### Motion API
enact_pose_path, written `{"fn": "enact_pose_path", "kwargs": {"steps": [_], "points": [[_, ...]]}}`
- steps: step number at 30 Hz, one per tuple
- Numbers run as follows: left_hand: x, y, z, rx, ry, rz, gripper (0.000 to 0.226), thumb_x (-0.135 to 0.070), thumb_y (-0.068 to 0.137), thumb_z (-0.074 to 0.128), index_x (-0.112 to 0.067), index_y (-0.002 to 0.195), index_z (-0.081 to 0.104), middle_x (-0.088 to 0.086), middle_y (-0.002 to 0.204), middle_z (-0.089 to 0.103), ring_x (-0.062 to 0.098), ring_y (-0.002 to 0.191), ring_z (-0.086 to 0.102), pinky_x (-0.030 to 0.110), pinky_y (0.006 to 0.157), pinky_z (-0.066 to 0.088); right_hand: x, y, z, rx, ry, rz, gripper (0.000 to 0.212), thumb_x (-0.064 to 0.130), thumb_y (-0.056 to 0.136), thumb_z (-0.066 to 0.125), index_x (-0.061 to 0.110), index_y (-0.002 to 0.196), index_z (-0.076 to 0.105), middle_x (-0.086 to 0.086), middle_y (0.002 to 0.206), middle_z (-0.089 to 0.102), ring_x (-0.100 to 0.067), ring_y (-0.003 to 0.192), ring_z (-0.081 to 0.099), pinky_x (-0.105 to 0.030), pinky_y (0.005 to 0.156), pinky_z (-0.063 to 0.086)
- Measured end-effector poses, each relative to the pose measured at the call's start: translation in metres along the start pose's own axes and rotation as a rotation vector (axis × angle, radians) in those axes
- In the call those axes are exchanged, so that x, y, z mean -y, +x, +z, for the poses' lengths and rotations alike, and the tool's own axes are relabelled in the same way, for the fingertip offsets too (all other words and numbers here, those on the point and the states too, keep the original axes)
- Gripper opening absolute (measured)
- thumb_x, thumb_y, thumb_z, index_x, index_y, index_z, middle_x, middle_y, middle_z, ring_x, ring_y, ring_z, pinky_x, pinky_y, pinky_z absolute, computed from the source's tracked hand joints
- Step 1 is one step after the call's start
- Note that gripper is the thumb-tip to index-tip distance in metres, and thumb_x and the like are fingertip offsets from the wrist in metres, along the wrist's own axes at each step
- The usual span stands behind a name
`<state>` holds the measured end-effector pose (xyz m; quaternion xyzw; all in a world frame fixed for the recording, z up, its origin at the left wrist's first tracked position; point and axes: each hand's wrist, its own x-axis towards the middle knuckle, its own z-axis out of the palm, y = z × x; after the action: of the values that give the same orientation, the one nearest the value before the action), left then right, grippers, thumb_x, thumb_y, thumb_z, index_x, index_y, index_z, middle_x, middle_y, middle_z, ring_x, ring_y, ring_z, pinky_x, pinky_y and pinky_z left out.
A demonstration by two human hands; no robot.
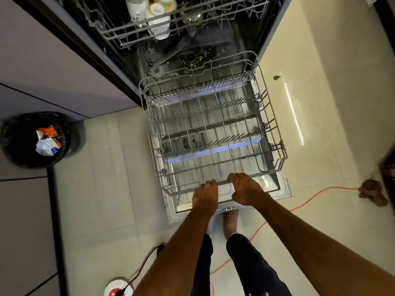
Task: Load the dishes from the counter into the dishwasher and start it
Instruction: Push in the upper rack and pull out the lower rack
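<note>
We are gripping the front rail (222,182) of the lower rack (276,124) with both hands. The left hand (205,194) and right hand (243,189) are curling over it side by side, slightly apart. The rack is sitting drawn out over the open door (271,185) at mid-frame, carrying no dishes. We judge that we should be moving it evenly, both hands level, so it is not skewing.

We are counting:
- two racks
- in the upper rack (119,33) at twelve o'clock, at least three pale vessels (136,11), exact number unclear
- one bin (12,142) at nine o'clock
- one orange cable (342,187) at four o'clock

No counter dishes are showing.
</note>
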<state>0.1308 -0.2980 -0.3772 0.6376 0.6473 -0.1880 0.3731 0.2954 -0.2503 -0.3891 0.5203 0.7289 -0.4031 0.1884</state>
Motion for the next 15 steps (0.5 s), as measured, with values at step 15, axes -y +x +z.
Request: {"fn": "enact_pose_path", "kwargs": {"steps": [15], "points": [[0.011,-0.161,-0.157,0.115,-0.126,-0.157,0.038,-0.009,0.09,0.06,-0.006,0.128,0.055,0.016,0.132,0.057,0.033,0.123,0.056,0.04,0.099,0.05,0.101,-0.12,-0.121,0.063,0.192,0.105,0.071,0.008,0.084,0.062,0.005,0.15,0.037,-0.014,0.152,0.044,-0.029,0.138,0.044,-0.036,0.112,0.04]]}}
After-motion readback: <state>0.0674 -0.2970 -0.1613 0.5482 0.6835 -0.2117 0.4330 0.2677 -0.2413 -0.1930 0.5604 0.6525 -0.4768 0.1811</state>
